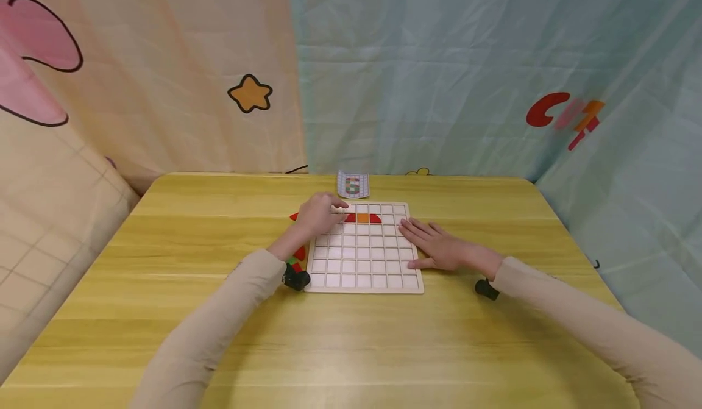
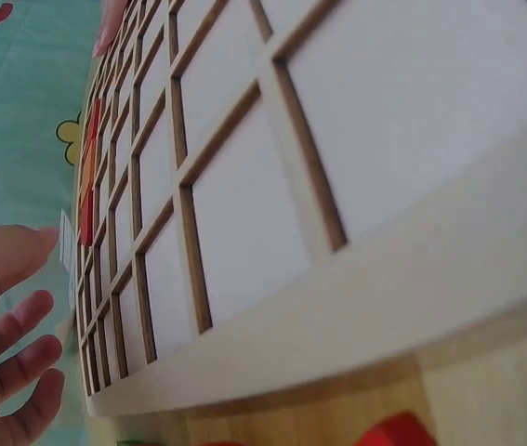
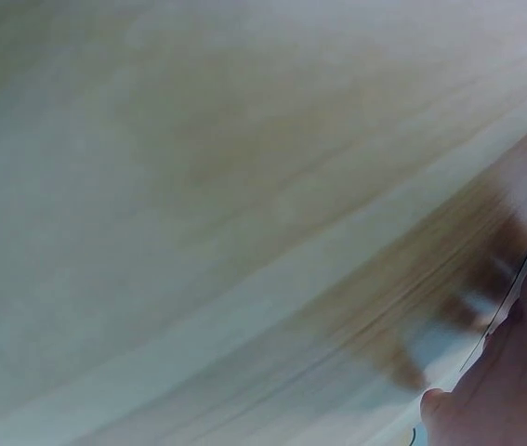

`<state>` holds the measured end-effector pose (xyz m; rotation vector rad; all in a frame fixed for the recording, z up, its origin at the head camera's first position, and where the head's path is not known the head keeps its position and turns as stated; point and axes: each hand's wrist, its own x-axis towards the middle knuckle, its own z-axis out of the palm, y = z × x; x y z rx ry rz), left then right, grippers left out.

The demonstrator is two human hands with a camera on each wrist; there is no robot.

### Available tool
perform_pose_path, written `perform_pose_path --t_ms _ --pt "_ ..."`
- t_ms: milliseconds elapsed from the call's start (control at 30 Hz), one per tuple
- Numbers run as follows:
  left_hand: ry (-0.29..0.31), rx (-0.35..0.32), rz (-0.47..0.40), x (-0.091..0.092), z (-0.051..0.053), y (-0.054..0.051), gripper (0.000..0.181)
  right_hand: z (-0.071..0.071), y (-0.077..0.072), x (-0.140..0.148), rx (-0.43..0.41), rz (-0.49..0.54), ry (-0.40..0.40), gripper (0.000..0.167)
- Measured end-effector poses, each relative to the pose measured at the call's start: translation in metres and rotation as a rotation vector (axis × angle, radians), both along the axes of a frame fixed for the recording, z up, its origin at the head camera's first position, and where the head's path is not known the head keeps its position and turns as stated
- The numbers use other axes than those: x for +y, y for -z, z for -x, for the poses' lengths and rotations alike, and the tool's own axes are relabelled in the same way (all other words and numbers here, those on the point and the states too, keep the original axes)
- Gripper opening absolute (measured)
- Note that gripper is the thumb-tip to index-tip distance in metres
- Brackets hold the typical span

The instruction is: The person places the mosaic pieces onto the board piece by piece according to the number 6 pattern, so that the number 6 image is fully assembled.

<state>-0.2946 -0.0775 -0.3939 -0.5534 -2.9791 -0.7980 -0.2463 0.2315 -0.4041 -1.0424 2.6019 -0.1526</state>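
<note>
A white board with a raised wooden grid [image 1: 364, 267] lies on the table. In its second row from the back, an orange square [image 1: 362, 218] sits between two red pieces [image 1: 375, 219] with rounded outer ends. My left hand [image 1: 317, 215] hovers at the board's back left corner, beside the left red piece [image 2: 86, 218]. Its thumb and loosely bent fingers are apart, and I see nothing between them in the left wrist view. Spread fingers of my right hand [image 1: 439, 249] rest on the board's right edge. The right wrist view shows mostly tabletop and part of that hand [image 3: 505, 400].
A small card [image 1: 353, 184] with a coloured grid pattern lies behind the board. Loose red pieces [image 1: 300, 253] and a green piece [image 1: 292, 261] lie along the board's left side, partly hidden by my left arm. Curtains stand behind the wooden table [image 1: 351, 348].
</note>
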Motion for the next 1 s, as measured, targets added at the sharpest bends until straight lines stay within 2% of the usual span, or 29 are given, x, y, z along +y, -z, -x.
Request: perform_pose_path --t_ms 200,467,667,800,1000 --pt "-0.033 0.013 0.011 -0.016 -0.001 -0.008 0.025 0.002 -0.002 0.001 0.01 -0.017 0.003 0.086" --pt "-0.09 -0.012 0.001 -0.043 -0.004 -0.008 0.027 0.001 -0.002 0.0 -0.005 -0.011 -0.005 0.087" --pt "-0.102 -0.023 0.018 -0.063 -0.005 -0.011 0.032 -0.001 -0.002 0.0 -0.006 -0.006 0.007 0.086" --pt "-0.116 -0.043 0.017 -0.076 -0.008 -0.007 0.033 -0.001 -0.001 0.0 -0.014 0.005 0.002 0.087" --pt "-0.111 -0.033 -0.007 -0.09 -0.015 0.002 0.032 0.001 0.0 0.001 0.004 -0.001 -0.004 0.086"
